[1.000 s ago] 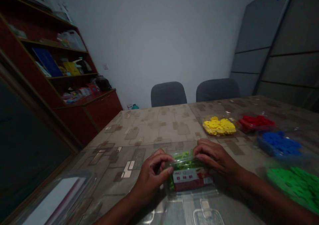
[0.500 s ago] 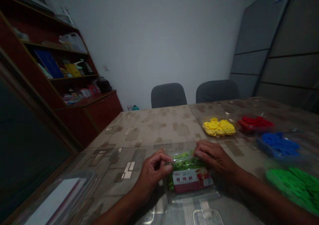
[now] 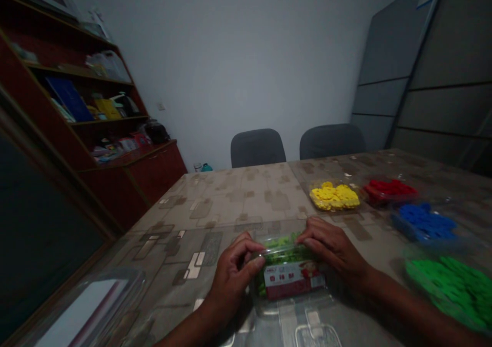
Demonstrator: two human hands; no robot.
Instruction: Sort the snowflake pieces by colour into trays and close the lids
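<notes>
Clear plastic container (image 3: 292, 306) on the patterned table (image 3: 238, 198), directly before the person, between the two hands. It is transparent and holds light-green pieces (image 3: 284, 254). The left hand (image 3: 234, 272) grips its left upper edge between thumb and fingers; the right hand (image 3: 330, 247) pinches the upper edge at right. Label (image 3: 294, 280): white above, dark red below, with three red characters too blurred to read, a food-like picture and a barcode at right.
</notes>
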